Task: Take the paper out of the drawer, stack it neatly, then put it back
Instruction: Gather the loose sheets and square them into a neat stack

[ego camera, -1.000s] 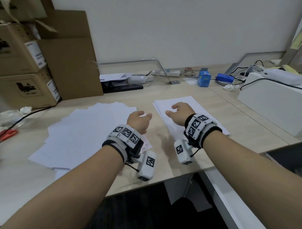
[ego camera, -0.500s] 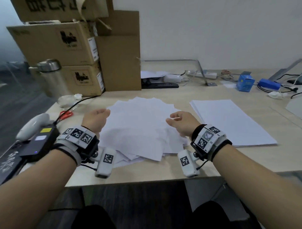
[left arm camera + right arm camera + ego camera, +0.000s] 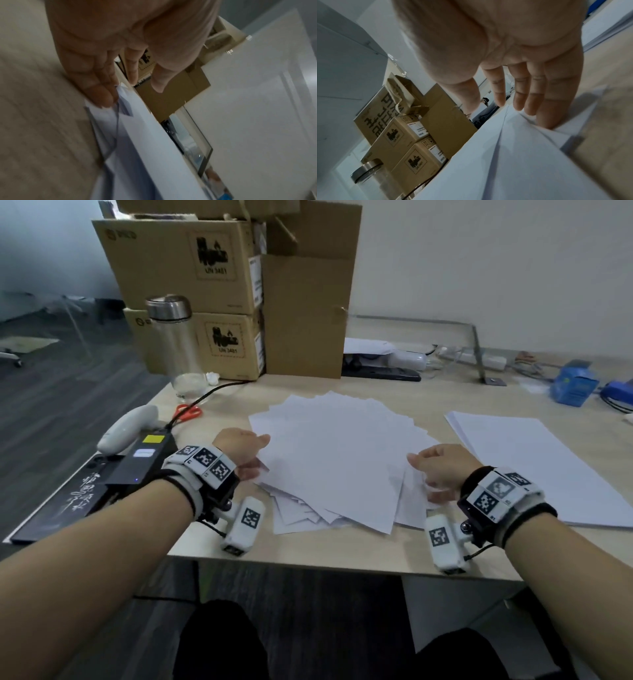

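A loose, fanned pile of white paper [image 3: 335, 460] lies on the wooden desk [image 3: 308, 549] in front of me. My left hand [image 3: 248, 455] is at the pile's left edge, fingers straight, and in the left wrist view its fingertips [image 3: 104, 97] touch the sheet edges [image 3: 145, 148]. At the pile's right edge is my right hand [image 3: 431, 470]. Its straight fingertips [image 3: 544, 119] press against the paper [image 3: 513, 162] in the right wrist view. Neither hand grips a sheet. A neat, squared stack of paper [image 3: 534, 467] lies to the right. No drawer is in view.
Stacked cardboard boxes [image 3: 205, 302] and a steel-lidded bottle [image 3: 171, 337] stand at the back left. Red scissors [image 3: 187, 411], a white handheld device [image 3: 126, 428] and a black box with a yellow label [image 3: 144, 460] lie left of the pile. A blue carton [image 3: 573, 386] sits far right.
My right hand left the neat stack and came to the loose pile's right edge. My left hand crossed to the pile's left edge. Both now touch the sheets.
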